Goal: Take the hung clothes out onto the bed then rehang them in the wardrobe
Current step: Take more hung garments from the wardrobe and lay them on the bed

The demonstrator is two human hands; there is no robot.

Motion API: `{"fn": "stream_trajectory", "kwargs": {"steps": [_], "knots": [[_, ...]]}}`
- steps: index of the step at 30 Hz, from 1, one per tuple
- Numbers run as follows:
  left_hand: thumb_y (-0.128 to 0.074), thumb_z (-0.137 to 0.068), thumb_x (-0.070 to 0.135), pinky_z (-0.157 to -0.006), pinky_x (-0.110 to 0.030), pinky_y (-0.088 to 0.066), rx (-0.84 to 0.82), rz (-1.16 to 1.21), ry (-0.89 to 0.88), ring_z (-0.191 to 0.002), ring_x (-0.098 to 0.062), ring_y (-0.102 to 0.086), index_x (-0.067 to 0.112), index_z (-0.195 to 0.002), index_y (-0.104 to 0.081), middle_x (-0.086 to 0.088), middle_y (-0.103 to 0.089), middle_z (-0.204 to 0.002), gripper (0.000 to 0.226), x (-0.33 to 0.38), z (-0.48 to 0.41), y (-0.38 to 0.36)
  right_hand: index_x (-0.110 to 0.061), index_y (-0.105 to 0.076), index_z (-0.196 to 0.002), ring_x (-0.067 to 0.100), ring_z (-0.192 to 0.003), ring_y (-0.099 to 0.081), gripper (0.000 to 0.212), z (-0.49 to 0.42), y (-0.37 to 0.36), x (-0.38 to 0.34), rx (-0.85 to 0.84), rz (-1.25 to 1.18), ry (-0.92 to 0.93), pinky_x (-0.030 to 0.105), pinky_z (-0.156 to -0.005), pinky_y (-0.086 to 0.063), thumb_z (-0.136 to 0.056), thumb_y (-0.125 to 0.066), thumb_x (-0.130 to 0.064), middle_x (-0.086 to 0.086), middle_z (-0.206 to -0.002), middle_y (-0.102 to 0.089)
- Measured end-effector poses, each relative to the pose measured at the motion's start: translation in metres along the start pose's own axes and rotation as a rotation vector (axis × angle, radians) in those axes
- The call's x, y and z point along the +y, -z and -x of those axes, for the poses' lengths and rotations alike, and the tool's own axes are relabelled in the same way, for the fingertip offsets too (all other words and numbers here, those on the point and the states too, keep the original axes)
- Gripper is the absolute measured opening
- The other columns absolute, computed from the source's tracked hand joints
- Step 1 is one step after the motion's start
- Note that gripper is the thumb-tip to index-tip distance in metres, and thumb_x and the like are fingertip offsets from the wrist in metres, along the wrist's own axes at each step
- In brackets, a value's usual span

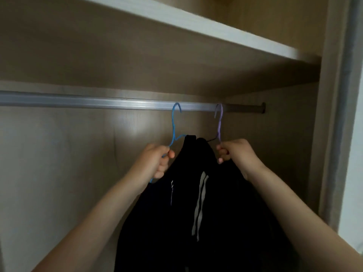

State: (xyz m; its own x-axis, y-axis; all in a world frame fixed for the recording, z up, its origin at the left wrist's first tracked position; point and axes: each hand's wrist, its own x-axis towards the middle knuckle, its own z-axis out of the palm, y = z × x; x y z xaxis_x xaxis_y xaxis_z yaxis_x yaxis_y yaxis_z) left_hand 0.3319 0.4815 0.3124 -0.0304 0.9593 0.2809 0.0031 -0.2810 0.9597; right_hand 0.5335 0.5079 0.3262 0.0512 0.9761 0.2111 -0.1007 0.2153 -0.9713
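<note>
Inside the wardrobe a silver rail (78,100) runs across. A blue hanger (173,124) has its hook at the rail, and my left hand (157,160) grips its shoulder wire. A purple hanger (219,122) hooks over the rail further right, with my right hand (235,152) gripping it just below the neck. Dark clothes (196,213) with white stripes hang from the hangers between my hands; how many garments there are is hard to tell.
A white shelf (196,26) sits above the rail. The wardrobe's right side panel (332,114) stands close to the purple hanger, where the rail ends in a bracket (262,108). The rail's left stretch carries nothing.
</note>
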Motion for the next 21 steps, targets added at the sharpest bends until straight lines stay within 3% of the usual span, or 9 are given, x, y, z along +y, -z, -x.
{"fn": "stream_trajectory", "kwargs": {"steps": [3, 9, 14, 21], "knots": [[-0.032, -0.098, 0.006, -0.035, -0.003, -0.011, 0.024, -0.072, 0.031, -0.025, 0.002, -0.014, 0.008, -0.068, -0.046, 0.01, -0.02, -0.032, 0.033, -0.03, 0.042, 0.018, -0.001, -0.053, -0.073, 0.013, -0.046, -0.03, 0.028, 0.052, 0.01, 0.032, -0.023, -0.074, -0.063, 0.021, -0.038, -0.033, -0.098, -0.041, 0.0, 0.006, -0.058, -0.035], [-0.037, -0.094, 0.002, -0.034, -0.007, -0.012, -0.003, -0.092, 0.094, -0.029, -0.001, -0.015, 0.005, -0.066, -0.051, 0.012, -0.023, -0.037, 0.033, -0.119, 0.133, 0.039, 0.001, -0.058, -0.074, 0.009, -0.037, -0.032, 0.027, 0.171, 0.019, 0.117, 0.074, -0.04, -0.145, 0.022, -0.038, -0.032, -0.097, -0.045, -0.002, 0.003, -0.052, -0.039], [-0.042, -0.089, 0.001, -0.033, -0.009, -0.013, -0.125, -0.134, 0.19, -0.028, -0.004, -0.017, 0.008, -0.057, -0.054, 0.01, -0.025, -0.036, 0.034, -0.164, 0.193, 0.038, 0.002, -0.054, -0.073, 0.011, -0.04, -0.025, 0.026, 0.272, 0.0, 0.163, 0.252, -0.021, -0.148, 0.022, -0.039, -0.024, -0.096, -0.041, 0.002, 0.006, -0.054, -0.03], [-0.047, -0.086, 0.007, -0.034, -0.011, -0.015, -0.448, -0.152, 0.158, -0.029, -0.004, -0.02, 0.008, -0.057, -0.059, 0.008, -0.026, -0.035, 0.031, -0.143, 0.278, 0.043, 0.0, -0.055, -0.067, 0.012, -0.04, -0.024, 0.03, 0.419, -0.002, 0.144, 0.578, 0.001, -0.087, 0.02, -0.039, -0.023, -0.093, -0.042, 0.005, 0.002, -0.05, -0.032]]}}
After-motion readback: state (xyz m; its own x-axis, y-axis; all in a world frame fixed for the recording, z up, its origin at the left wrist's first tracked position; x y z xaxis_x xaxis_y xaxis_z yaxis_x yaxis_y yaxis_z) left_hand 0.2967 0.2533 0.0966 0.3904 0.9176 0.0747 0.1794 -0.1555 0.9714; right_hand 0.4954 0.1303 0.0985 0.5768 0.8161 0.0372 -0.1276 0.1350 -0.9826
